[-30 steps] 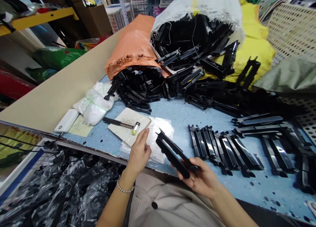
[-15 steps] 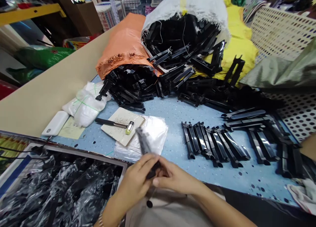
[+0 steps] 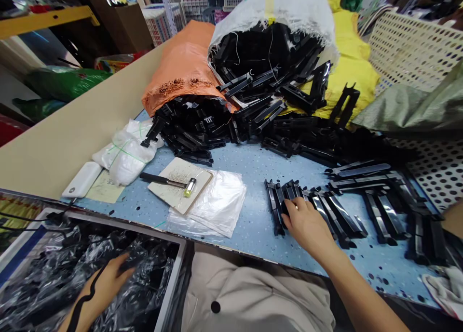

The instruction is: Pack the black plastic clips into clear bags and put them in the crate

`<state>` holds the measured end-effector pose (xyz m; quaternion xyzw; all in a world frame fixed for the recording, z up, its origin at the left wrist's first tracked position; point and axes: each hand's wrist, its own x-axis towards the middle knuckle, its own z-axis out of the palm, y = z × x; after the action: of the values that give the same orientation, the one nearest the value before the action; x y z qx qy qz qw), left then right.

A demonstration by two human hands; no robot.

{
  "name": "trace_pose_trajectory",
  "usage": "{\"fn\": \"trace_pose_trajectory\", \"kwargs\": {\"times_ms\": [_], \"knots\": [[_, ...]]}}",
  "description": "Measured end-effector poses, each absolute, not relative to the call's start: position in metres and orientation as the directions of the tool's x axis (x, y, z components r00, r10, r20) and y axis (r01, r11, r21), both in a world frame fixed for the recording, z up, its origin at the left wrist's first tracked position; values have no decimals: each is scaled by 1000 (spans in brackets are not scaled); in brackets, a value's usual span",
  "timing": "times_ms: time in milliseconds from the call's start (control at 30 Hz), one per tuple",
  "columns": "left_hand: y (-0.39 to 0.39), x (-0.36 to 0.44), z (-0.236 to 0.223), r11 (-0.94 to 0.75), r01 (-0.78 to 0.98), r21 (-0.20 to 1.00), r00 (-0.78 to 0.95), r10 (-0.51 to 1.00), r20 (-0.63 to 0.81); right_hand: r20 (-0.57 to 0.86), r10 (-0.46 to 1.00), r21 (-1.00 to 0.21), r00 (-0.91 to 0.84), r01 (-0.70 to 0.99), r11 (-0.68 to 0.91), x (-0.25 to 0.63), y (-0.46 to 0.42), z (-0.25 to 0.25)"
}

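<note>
My right hand [image 3: 309,223] is at the row of black plastic parts on the table, its fingers closed on one black plastic part [image 3: 285,207] near the row's left end. Other long, glossy black parts [image 3: 342,211] lie side by side to its right. Over the crate [image 3: 171,279] at the lower left is my left hand [image 3: 110,279], slightly blurred, with thumb and fingers apart. Beneath it the crate is full of black parts in clear plastic bags [image 3: 47,279]. A stack of clear bags [image 3: 227,202] lies on the table between the hands.
A hammer [image 3: 168,180] rests on a pale board [image 3: 181,202]. Behind, an orange sack [image 3: 184,57] and a white sack [image 3: 307,6] spill black parts across the blue table [image 3: 249,245]. A white device [image 3: 82,179] and a tied white bundle [image 3: 126,151] are at the left.
My hands were together in front of me, holding a bagged black part. They have separated: the left moved down-left over the crate, the right moved to the row. The bagged part has left my right hand.
</note>
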<state>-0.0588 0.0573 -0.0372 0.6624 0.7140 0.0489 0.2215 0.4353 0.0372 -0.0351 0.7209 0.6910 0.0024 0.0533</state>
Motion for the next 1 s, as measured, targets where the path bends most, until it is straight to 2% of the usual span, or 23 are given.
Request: {"fn": "trace_pose_trajectory", "kwargs": {"times_ms": [33, 100, 167, 233, 333, 400, 467, 533, 567, 600, 667, 733, 867, 1000], "knots": [[65, -30, -37, 82, 886, 457, 51, 961, -272, -68, 997, 84, 35, 996, -29, 430, 36, -36], [80, 38, -33, -77, 779, 623, 246, 951, -190, -77, 997, 76, 26, 997, -20, 418, 35, -38], [94, 110, -30, -264, 695, 669, 373, 928, -22, -96, 995, 57, 31, 998, -26, 408, 35, -42], [108, 169, -33, -339, 702, 626, 362, 927, 95, -118, 992, 28, 51, 998, -48, 403, 35, -47], [128, 211, -45, -240, 682, 691, 284, 957, 53, -168, 981, -74, 102, 991, -115, 411, 32, -55], [140, 209, -54, -166, 624, 764, 252, 968, 4, -180, 975, -247, 133, 953, -175, 420, 30, -58], [149, 194, -59, -99, 557, 825, 218, 975, -30, -179, 971, -531, 161, 814, -233, 426, 28, -56], [154, 177, -63, 6, 434, 901, 187, 978, -97, -235, 959, -817, 159, 502, -284, 425, 31, -50], [155, 171, -63, 61, 361, 930, 181, 974, -135, -286, 949, -901, 129, 299, -313, 421, 34, -46], [156, 166, -64, 108, 294, 950, 179, 970, -166, -338, 938, -934, 79, 96, -345, 415, 38, -42], [155, 162, -66, 170, 182, 968, 168, 965, -201, -409, 911, -882, -52, -235, -409, 398, 50, -36], [152, 165, -68, 185, 123, 975, 124, 972, -201, -429, 890, -777, -154, -439, -451, 378, 66, -35], [148, 171, -68, 148, 52, 988, 48, 987, -151, -428, 862, -614, -273, -612, -499, 342, 100, -45], [144, 161, -58, 19, 22, 1000, 37, 999, -20, -458, 845, -541, -275, -668, -511, 332, 114, -56]]}}
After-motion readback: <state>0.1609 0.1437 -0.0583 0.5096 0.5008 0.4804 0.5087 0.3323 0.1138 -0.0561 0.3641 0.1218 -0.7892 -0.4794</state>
